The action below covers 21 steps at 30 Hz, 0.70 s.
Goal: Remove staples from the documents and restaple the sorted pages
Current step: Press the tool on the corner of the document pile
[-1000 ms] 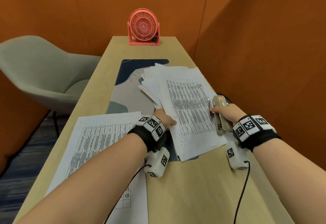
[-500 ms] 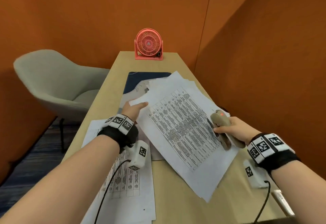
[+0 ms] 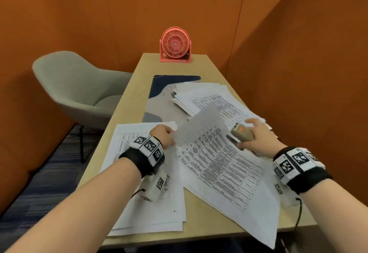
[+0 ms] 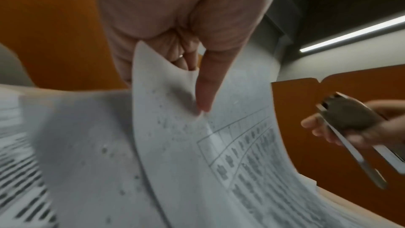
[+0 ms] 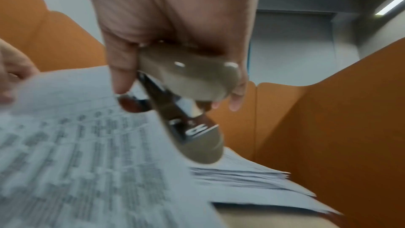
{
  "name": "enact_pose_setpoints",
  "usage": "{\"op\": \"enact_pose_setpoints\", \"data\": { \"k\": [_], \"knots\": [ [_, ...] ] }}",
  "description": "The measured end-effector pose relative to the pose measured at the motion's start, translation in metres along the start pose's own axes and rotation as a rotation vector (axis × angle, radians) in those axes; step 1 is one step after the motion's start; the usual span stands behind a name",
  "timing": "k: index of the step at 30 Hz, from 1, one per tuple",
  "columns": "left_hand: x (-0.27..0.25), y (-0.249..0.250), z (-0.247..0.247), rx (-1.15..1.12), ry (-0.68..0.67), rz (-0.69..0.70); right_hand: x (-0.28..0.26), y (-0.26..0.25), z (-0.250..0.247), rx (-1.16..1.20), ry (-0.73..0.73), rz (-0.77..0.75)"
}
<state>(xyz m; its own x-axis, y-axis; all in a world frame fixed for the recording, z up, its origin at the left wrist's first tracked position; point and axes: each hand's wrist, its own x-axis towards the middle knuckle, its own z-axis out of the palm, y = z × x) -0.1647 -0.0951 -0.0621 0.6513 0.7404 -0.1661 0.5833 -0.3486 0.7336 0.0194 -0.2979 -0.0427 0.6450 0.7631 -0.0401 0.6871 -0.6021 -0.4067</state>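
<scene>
right hand (image 3: 256,139) around beige stapler (image 3: 242,134), red label unreadable

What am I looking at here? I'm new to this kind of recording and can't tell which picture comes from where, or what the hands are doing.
No machine here: a person works with bare hands, wearing a camera on the head and one on each wrist, strapped on with patterned bands.

The head view looks down at a wooden desk. On it lie a desk mat, a far pile of printed pages, a near stack and a pink desk fan. A grey chair stands beside it.

The left hand pinches the lifted corner of a printed document; the left wrist view shows that from below. The right hand grips a beige stapler, seen close in the right wrist view, above the pages.
</scene>
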Motion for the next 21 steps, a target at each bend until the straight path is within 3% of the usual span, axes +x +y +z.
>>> {"op": "enact_pose_setpoints", "data": {
  "k": [4, 8, 11, 17, 21],
  "knots": [
    [-0.010, 0.009, 0.003, 0.014, -0.078, 0.022, -0.013, -0.041, 0.019, 0.186, 0.030, -0.057],
    [-0.021, 0.013, 0.005, -0.039, -0.264, 0.007, -0.021, -0.064, 0.045, 0.061, 0.006, -0.038],
    [-0.030, 0.014, 0.009, -0.129, -0.332, -0.034, -0.027, -0.073, 0.056, -0.019, 0.019, -0.025],
    [-0.042, 0.010, 0.019, -0.357, -0.371, -0.103, -0.038, -0.078, 0.060, -0.053, 0.015, -0.012],
    [-0.044, 0.005, 0.021, -0.532, -0.289, -0.127, -0.044, -0.078, 0.055, -0.076, 0.027, -0.014]
  ]
}}
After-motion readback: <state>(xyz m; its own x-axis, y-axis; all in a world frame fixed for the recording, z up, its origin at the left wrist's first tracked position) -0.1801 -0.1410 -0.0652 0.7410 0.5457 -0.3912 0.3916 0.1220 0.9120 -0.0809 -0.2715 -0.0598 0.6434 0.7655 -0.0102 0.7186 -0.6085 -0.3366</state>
